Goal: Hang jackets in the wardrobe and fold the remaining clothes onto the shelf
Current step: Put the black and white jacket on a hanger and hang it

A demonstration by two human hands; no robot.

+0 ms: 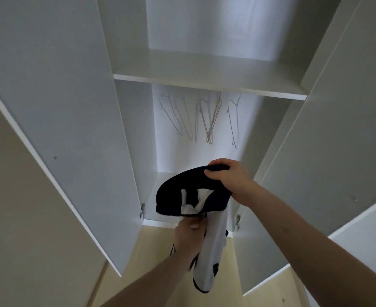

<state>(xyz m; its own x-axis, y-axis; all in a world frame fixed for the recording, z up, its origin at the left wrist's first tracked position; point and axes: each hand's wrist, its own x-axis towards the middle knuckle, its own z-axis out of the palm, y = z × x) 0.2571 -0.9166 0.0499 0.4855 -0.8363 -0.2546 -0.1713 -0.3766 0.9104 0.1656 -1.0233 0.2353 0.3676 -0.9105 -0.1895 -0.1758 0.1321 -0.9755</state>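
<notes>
Straight ahead, stood open: white wardrobe (pixel 125 120), both doors swung wide. Crossed its upper part: bare shelf (pixel 204 74). Hung below that shelf: bare wire hangers (pixel 204 116). Held up before the lower compartment: dark blue and white jacket (pixel 191 202). Right hand (pixel 229 180), grip curled tight round the collar. Left hand (pixel 190 235), grip pinched at the zip edge underneath.

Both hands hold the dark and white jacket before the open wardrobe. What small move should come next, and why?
Probably free the left hand and reach for a hanger: the jacket is gripped by the right hand too, it is on no hanger, and bare hangers hang under the shelf.
</notes>
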